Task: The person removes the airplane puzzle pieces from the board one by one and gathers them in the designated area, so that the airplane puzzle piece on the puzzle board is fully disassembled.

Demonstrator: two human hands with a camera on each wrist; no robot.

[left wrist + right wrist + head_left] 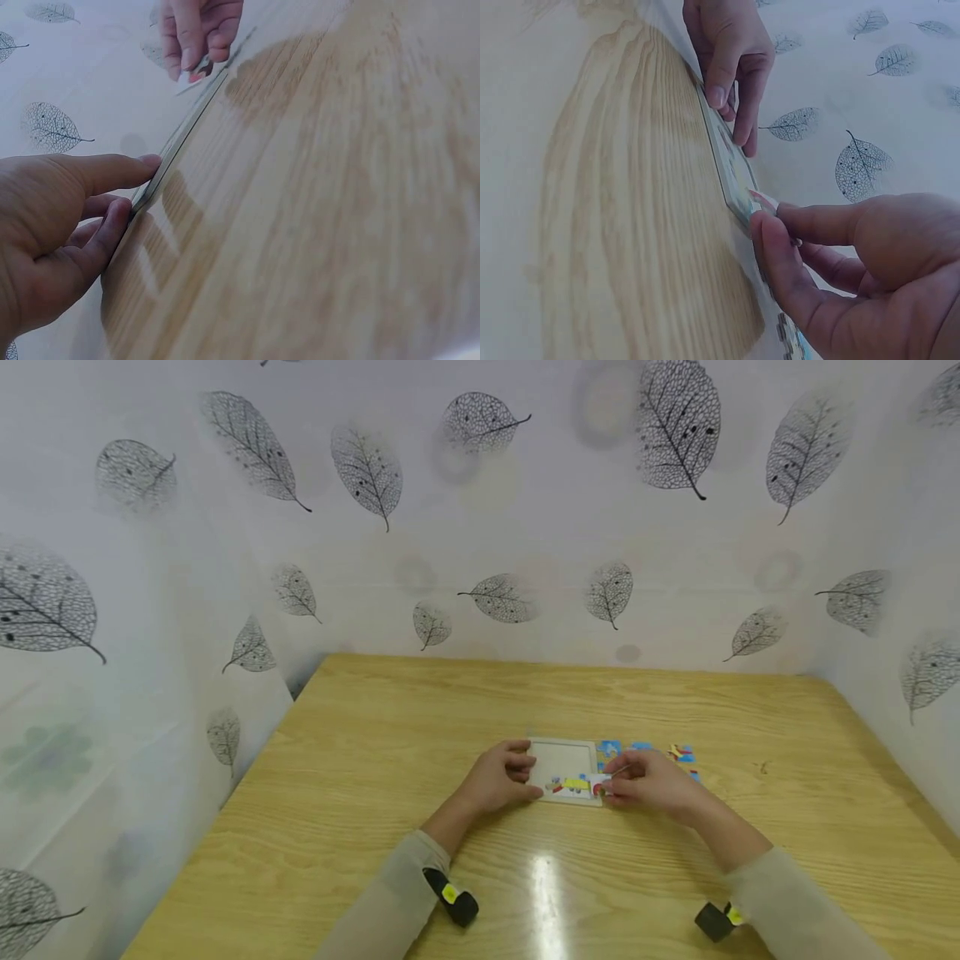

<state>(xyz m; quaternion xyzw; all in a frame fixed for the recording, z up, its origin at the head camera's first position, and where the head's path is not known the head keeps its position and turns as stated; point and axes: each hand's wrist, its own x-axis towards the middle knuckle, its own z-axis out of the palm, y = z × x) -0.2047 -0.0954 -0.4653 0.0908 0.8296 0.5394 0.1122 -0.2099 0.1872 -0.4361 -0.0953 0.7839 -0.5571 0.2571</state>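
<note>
A shallow white puzzle tray (pixel 557 763) lies flat on the table, with a few joined pieces (pixel 574 784) showing yellow along its near side. At the tray's left edge my left hand (pixel 498 779) holds the rim, thumb toward the near corner and fingers farther back. My right hand (pixel 651 783) pinches a white-and-red puzzle piece (pixel 597 786) between thumb and fingertips, over the tray's near right corner. In the right wrist view that piece (pixel 763 201) sits tilted by the tray's end, partly hidden by the fingers.
Several loose blue puzzle pieces (pixel 609 748) lie right of the tray, some partly covered by my right hand. One colourful piece (pixel 681 752) is beyond the knuckles. The wooden table (pixel 420 710) meets a leaf-patterned curtain (pixel 525 543) at its back and sides.
</note>
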